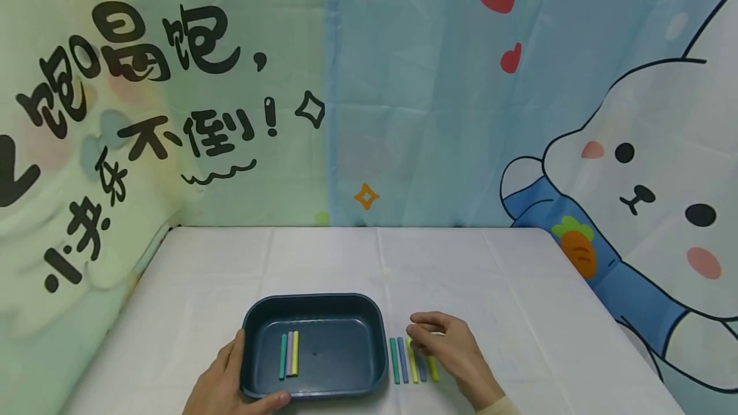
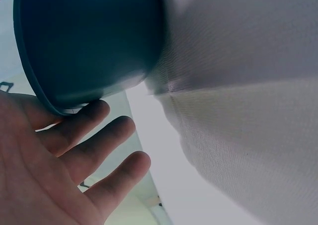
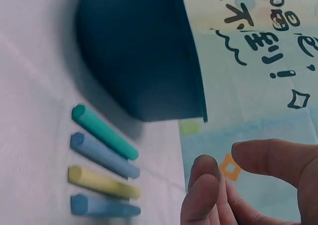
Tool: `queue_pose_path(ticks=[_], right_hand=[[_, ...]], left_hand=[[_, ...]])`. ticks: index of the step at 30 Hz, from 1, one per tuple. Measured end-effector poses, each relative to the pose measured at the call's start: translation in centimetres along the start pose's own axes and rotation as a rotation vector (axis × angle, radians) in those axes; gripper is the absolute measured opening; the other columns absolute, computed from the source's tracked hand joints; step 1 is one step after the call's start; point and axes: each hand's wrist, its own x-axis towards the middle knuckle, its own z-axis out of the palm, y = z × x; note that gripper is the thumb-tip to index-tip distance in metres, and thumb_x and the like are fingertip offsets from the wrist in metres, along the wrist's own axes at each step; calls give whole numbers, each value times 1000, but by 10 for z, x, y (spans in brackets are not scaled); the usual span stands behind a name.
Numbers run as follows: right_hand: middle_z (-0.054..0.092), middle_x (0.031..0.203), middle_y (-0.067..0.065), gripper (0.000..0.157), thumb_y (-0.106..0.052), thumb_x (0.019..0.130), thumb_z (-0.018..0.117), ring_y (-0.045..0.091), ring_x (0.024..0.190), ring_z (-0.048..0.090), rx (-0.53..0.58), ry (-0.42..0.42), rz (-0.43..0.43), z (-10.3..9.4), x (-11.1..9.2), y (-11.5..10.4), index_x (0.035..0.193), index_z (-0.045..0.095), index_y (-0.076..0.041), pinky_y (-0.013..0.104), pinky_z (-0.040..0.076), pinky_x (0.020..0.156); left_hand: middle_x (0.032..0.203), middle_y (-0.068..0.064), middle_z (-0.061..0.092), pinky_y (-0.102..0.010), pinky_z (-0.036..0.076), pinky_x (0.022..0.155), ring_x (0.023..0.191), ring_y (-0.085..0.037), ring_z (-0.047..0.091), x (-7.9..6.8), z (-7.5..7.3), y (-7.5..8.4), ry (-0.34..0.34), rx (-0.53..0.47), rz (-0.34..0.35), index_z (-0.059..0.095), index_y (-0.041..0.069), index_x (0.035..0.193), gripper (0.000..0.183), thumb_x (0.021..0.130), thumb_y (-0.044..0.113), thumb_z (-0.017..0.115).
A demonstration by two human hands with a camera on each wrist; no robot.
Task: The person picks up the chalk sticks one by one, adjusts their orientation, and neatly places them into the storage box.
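A dark blue tray [image 1: 340, 354] stands on the table, holding a green chalk stick [image 1: 283, 357], a purple one [image 1: 289, 356] and a yellow one [image 1: 296, 354] side by side. My left hand [image 1: 230, 380] holds its near left corner, thumb along the front rim; in the left wrist view the other fingers spread against and below the rim. Right of the tray lies a row of several chalks, among them green [image 1: 394, 360], blue [image 1: 403, 360] and yellow [image 1: 412, 367]. Above that row hovers my right hand [image 1: 452, 351], thumb and fingertips apart with nothing between them, partly covering the rightmost chalks.
A white cloth [image 1: 323, 258] covers the table. Behind it hangs a printed curtain [image 1: 415, 114] with writing and a cartoon rabbit [image 1: 651, 146].
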Motion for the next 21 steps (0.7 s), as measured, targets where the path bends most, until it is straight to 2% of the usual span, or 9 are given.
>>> queue_pose_path(ticks=[7, 17, 21], right_hand=[[71, 99, 7, 38, -20, 90, 76, 17, 79, 67, -63, 37, 15, -6, 3, 9, 119, 69, 4, 35, 59, 71], [71, 97, 7, 38, -20, 88, 74, 18, 78, 67, -107, 41, 30, -16, 3, 18, 118, 70, 3, 35, 58, 70], [71, 95, 4, 38, -22, 87, 73, 17, 73, 65, -191, 53, 21, -18, 4, 21, 117, 71, 1, 33, 56, 66]], left_hand=[[148, -30, 43, -59, 52, 92, 120, -43, 57, -1, 0, 0, 4, -13, 4, 20, -5, 159, 140, 64, 85, 71], [147, -30, 44, -60, 52, 92, 119, -44, 57, 0, 2, 0, 8, -4, 2, 20, -6, 158, 140, 65, 85, 71], [147, -31, 43, -60, 52, 92, 120, -44, 57, 0, 2, 0, 4, -6, 0, 20, -6, 158, 140, 65, 84, 71]])
